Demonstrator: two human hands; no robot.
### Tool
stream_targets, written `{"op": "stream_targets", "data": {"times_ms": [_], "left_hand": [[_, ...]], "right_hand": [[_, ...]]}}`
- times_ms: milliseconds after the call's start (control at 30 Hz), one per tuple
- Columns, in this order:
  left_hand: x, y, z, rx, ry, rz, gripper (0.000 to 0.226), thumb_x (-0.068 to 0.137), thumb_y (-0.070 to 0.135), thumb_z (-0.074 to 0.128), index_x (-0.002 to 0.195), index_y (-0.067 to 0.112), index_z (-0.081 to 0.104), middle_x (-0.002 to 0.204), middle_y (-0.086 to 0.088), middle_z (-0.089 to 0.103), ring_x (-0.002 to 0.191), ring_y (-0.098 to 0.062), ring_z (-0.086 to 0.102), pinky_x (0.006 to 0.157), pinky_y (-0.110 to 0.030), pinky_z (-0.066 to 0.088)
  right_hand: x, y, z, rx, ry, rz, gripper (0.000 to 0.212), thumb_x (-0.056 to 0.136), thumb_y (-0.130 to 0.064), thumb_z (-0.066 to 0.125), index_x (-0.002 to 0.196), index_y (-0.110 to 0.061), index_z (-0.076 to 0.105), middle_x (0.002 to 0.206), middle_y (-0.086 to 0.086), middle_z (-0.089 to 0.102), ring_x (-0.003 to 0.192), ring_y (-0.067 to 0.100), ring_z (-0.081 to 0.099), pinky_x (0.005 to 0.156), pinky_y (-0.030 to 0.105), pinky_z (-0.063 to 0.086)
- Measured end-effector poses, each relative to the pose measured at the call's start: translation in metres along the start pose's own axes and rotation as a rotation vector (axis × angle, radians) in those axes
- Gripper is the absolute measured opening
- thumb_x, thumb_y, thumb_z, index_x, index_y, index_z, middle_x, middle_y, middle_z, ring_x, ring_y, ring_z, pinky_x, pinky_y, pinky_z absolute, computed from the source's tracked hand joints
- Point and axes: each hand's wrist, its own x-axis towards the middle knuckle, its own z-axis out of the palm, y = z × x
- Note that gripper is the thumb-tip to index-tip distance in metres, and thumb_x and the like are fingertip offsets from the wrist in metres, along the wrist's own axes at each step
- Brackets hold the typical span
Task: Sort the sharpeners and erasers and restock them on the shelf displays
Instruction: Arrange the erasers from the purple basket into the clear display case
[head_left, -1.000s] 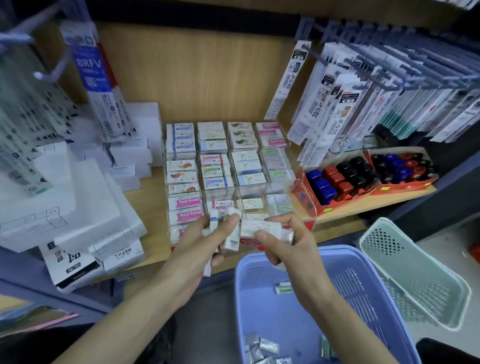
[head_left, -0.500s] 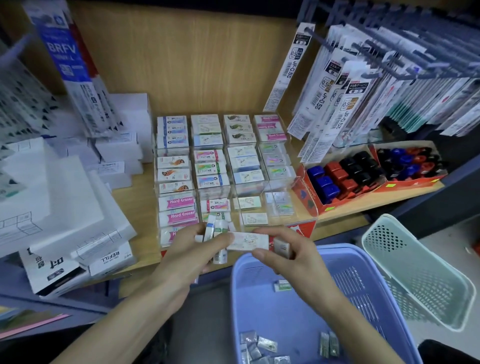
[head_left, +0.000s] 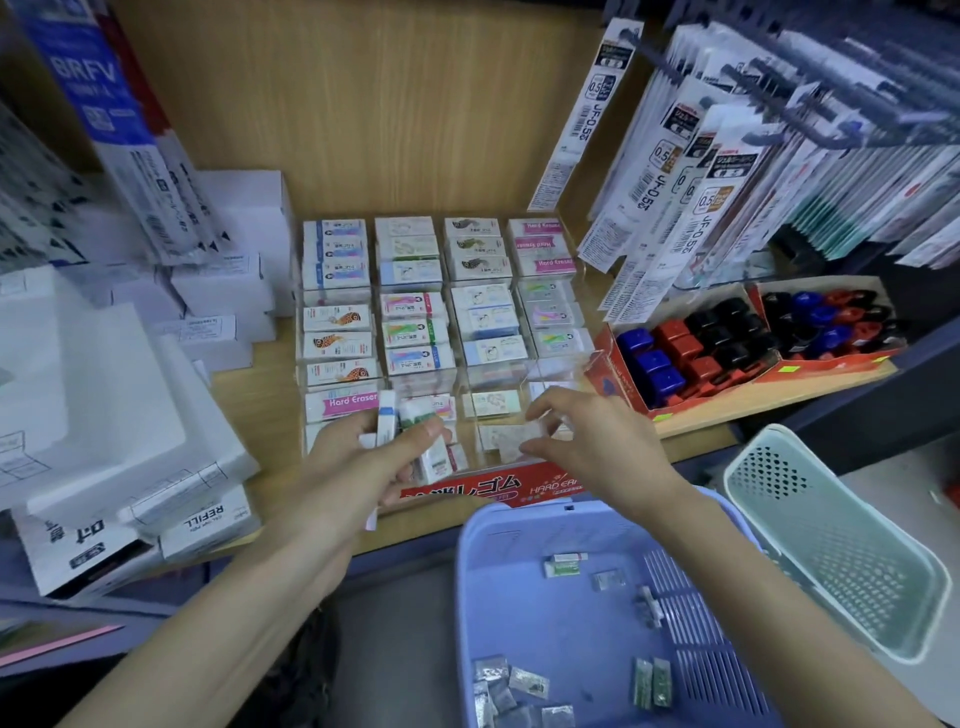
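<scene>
At display (head_left: 493, 489) front | left fingers (head_left: 418, 440) clutch eraser bundle (head_left: 388, 422) | right fingers (head_left: 551, 409) pinch single eraser (head_left: 511, 441)

Soft, even light brightens the wooden shelf (head_left: 260, 400), glare whitens boxes (head_left: 93, 364) at left, while wide-angle bending and soft blur smear hanging packs (head_left: 779, 182) at the edges.

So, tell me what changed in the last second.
The right hand carried its eraser forward, away from the left hand, into the front row of the display, still pinching it. The left hand still grips its bunch of erasers; the blue basket has not moved.
</scene>
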Motion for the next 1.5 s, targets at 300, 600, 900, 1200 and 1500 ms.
{"op": "stream_targets", "data": {"times_ms": [300, 600, 900, 1200, 1500], "left_hand": [[0.001, 0.006, 0.004, -0.012, -0.024, 0.000, 0.020, 0.077, 0.026, 0.074, 0.088, 0.010, 0.068, 0.062, -0.003, 0.052, 0.053, -0.012, 0.040, 0.047, -0.023, 0.030], [0.000, 0.008, 0.001, -0.014, -0.025, 0.014, 0.015, 0.080, 0.024, 0.073, 0.091, 0.017, 0.068, 0.075, -0.008, 0.057, 0.054, -0.009, 0.045, 0.047, -0.021, 0.032], [-0.002, 0.008, 0.005, -0.019, -0.032, 0.017, 0.009, 0.082, 0.023, 0.071, 0.088, 0.017, 0.068, 0.052, 0.005, 0.052, 0.057, -0.012, 0.044, 0.050, -0.023, 0.031], [0.002, 0.004, 0.005, 0.000, -0.046, -0.034, 0.021, 0.081, 0.024, 0.072, 0.097, 0.012, 0.067, 0.057, 0.003, 0.056, 0.056, -0.012, 0.045, 0.047, -0.022, 0.033], [-0.003, 0.010, 0.004, -0.069, -0.021, -0.056, 0.018, 0.083, 0.030, 0.069, 0.093, 0.016, 0.067, 0.084, -0.014, 0.070, 0.063, -0.015, 0.050, 0.042, -0.018, 0.032]], "right_hand": [[0.009, -0.015, -0.005, -0.102, -0.030, 0.062, 0.037, 0.076, -0.054, 0.069, 0.097, -0.024, 0.070, 0.104, -0.003, 0.067, 0.096, 0.017, 0.058, 0.067, 0.027, 0.039], [0.008, -0.017, 0.007, -0.251, 0.016, -0.029, 0.030, 0.085, -0.041, 0.065, 0.109, -0.025, 0.057, 0.103, -0.003, 0.066, 0.099, 0.019, 0.058, 0.066, 0.027, 0.037], [0.009, -0.012, 0.007, -0.191, -0.029, -0.005, 0.031, 0.079, -0.051, 0.067, 0.098, -0.027, 0.060, 0.090, -0.010, 0.062, 0.094, 0.015, 0.055, 0.063, 0.027, 0.038], [0.020, -0.018, -0.007, -0.175, -0.189, -0.106, 0.038, 0.090, -0.030, 0.059, 0.128, -0.028, 0.053, 0.129, -0.001, 0.051, 0.107, 0.020, 0.056, 0.090, 0.036, 0.043], [-0.024, -0.028, -0.011, 1.072, -0.103, 0.007, 0.024, 0.080, -0.004, 0.069, 0.098, -0.013, 0.057, 0.074, 0.002, 0.071, 0.074, 0.018, 0.070, 0.063, 0.023, 0.053]]}}
